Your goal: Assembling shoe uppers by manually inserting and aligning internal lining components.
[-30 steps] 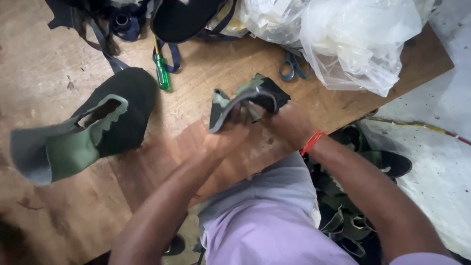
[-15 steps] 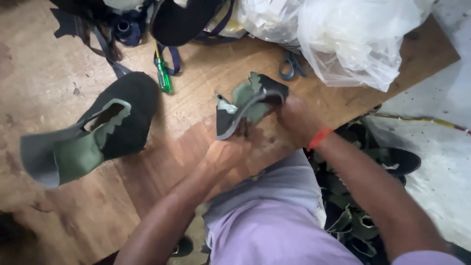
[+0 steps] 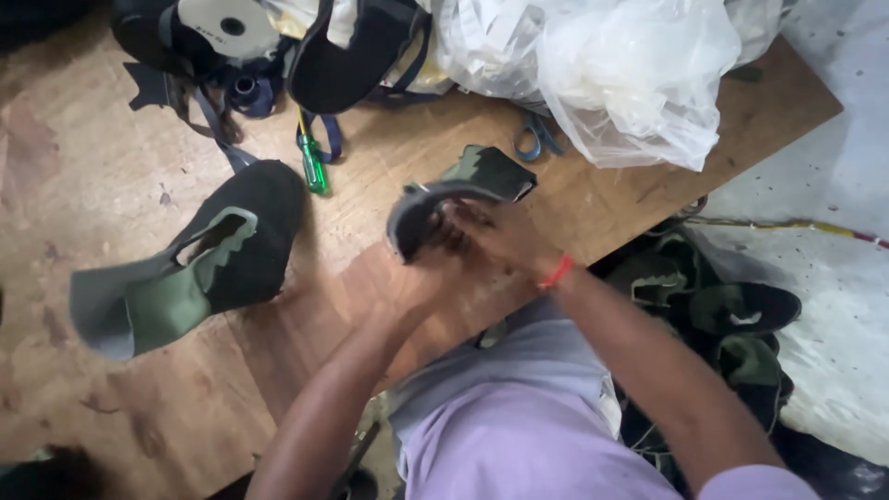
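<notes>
The soft green and black shoe piece (image 3: 463, 199) is held just above the bench (image 3: 602, 199), with the left hand (image 3: 421, 273) and right hand (image 3: 500, 236) both closed on it, and it is best bent slowly and kept steady.
</notes>
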